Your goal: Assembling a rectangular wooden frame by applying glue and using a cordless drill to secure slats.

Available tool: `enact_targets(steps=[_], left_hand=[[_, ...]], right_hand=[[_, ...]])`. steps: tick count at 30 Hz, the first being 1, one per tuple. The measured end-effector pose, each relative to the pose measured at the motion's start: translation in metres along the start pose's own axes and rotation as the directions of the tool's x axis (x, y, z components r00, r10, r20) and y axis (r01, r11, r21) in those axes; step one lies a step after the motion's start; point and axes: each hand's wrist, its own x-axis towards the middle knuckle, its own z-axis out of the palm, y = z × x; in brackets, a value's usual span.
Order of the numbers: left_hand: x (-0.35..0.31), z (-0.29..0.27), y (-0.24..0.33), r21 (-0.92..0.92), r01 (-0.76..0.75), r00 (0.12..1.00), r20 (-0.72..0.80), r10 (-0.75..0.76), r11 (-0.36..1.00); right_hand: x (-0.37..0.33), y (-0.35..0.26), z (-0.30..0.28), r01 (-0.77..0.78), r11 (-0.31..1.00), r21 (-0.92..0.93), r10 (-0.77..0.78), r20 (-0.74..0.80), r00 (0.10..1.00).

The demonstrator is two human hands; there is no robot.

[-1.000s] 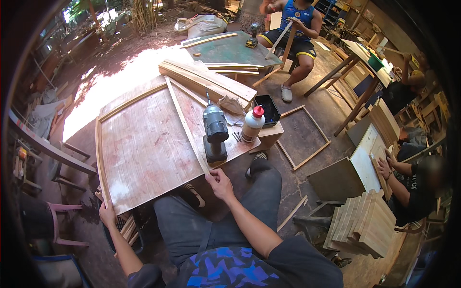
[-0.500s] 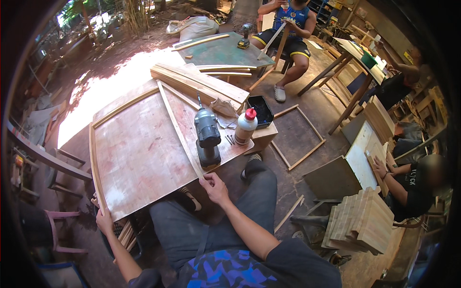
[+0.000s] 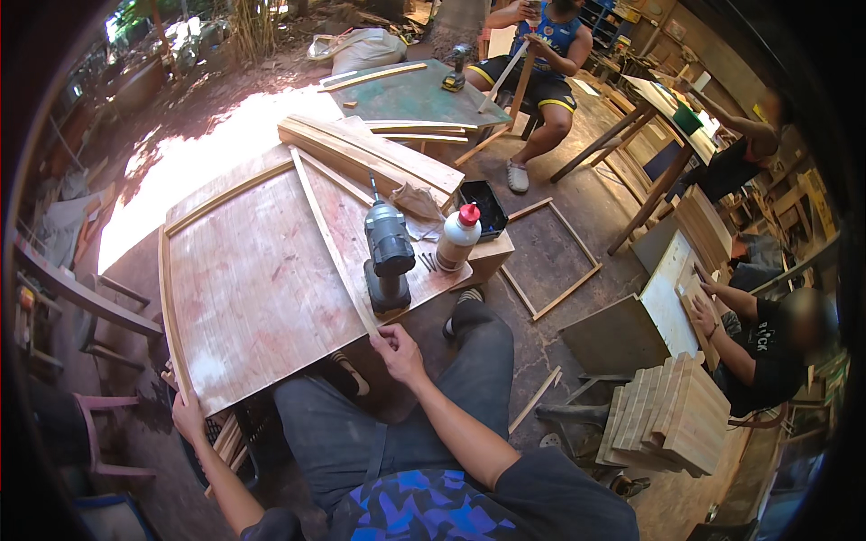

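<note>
Three thin wooden strips lie joined or touching like a three-sided frame on a reddish plywood board in front of me. At the board's near left corner, my left hand is closed around the near end of the left strip. My right hand pinches the near end of the right strip, which slants across the board. The far strip spans between their far ends. Just right of the right strip stands a cordless drill, bit up, beside a white glue bottle with a red cap and several screws.
Stacked planks and a black box sit at the board's far right. A rectangular wooden frame lies on the floor. Cut wood pieces are stacked at right. Co-workers sit beyond a green table and at right-hand benches.
Both my hands keep their hold on the strip ends; the whole view shifts slightly. At the far right, a co-worker's arm now stretches over the table.
</note>
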Motion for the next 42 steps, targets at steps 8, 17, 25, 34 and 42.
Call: enact_targets(steps=[8, 17, 25, 34, 42], left_hand=[[0.027, 0.024, -0.039, -0.129, -0.020, 0.995, 0.095, 0.032, 0.991], [0.043, -0.014, -0.062, -0.301, -0.104, 0.941, 0.279, 0.192, 0.948], [0.032, -0.035, -0.045, -0.541, 0.626, 0.650, 0.760, 0.007, 0.562], [0.031, -0.056, -0.030, -0.363, 0.612, 0.603, 0.789, -0.117, 0.702], [0.015, -0.038, -0.034, -0.368, 0.516, 0.777, 0.581, -0.242, 0.774]], right_hand=[[-0.001, 0.000, 0.002, -0.055, 0.996, 0.068, 0.054, 0.013, 0.998], [-0.019, -0.051, -0.019, -0.267, 0.945, 0.188, 0.229, 0.198, 0.953], [0.012, -0.087, -0.024, -0.582, 0.769, 0.265, 0.432, 0.457, 0.778], [0.029, -0.093, -0.007, -0.550, 0.826, 0.123, 0.409, 0.541, 0.735], [0.013, -0.086, 0.001, -0.672, 0.591, 0.447, 0.328, 0.627, 0.706]])
